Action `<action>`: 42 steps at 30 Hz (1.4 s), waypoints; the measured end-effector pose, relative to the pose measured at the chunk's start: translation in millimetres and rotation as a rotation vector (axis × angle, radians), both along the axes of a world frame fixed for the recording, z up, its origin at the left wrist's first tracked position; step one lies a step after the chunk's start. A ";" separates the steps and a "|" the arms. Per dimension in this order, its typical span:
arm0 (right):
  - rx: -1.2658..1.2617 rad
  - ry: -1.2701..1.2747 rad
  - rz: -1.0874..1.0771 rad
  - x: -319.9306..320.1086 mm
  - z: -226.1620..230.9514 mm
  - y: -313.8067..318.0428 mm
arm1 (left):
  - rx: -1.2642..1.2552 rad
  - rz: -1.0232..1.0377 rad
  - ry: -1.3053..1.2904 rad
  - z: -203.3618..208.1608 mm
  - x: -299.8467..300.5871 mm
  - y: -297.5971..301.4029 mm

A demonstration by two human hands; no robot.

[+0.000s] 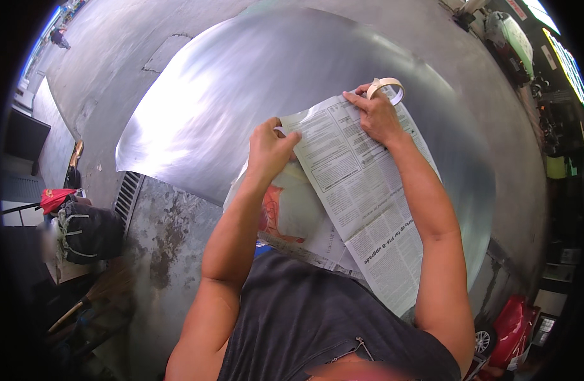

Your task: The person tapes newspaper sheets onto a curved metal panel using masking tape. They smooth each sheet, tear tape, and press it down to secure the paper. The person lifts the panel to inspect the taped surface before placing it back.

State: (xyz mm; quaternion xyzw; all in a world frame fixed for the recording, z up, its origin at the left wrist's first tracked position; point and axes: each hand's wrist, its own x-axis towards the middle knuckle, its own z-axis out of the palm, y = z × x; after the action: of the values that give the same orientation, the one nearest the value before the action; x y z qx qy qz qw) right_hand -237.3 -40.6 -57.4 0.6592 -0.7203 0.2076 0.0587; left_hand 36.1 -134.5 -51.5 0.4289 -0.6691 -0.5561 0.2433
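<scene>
Head view: newspaper point(352, 171) stretches between both hands point(271, 149) point(377, 117).

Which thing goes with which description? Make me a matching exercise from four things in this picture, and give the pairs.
Things:
1. Tape
2. Newspaper
3. Panel
4. Broom

Descriptions:
A. silver and shiny
B. at the lower left of the picture
C. a ring at the right hand
D. a sheet covered in print

Pairs: 1-C, 2-D, 3-A, 4-B
</scene>
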 end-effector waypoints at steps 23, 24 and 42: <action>0.100 0.170 0.000 3.2 2.4 1.6 | -0.034 0.094 -0.065 -3.5 -11.5 1.5; 0.090 0.177 0.003 3.4 1.5 1.3 | -0.037 0.091 -0.073 -4.1 -11.4 2.9; 0.101 0.197 -0.023 7.1 -4.1 0.4 | 0.058 0.133 0.009 -5.5 -10.1 33.8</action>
State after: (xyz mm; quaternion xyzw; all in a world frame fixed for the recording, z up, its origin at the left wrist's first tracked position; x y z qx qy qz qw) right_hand -230.2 -40.2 -61.5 0.6703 -0.7281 0.1047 0.0982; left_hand 26.0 -100.7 -56.9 0.4769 -0.6216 -0.5598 0.2699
